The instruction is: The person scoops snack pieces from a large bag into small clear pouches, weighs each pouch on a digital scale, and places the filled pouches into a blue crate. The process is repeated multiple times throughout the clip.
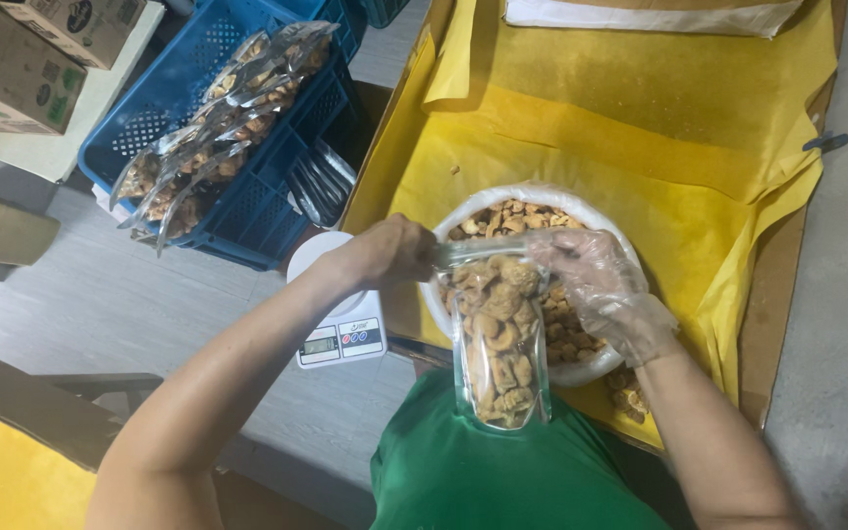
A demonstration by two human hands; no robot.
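Observation:
A clear plastic pouch full of brown fried snack pieces hangs upright in front of me. My left hand is bare and pinches the pouch's top edge at its left end. My right hand wears a thin clear glove and pinches the same top edge at its right end. Just behind the pouch stands a round white bowl lined with plastic and heaped with the same snack pieces.
The bowl rests on yellow paper spread over a cardboard-edged table. A small white digital scale sits left of the bowl. A blue crate holding several filled pouches stands on the floor at upper left, with cardboard boxes beyond.

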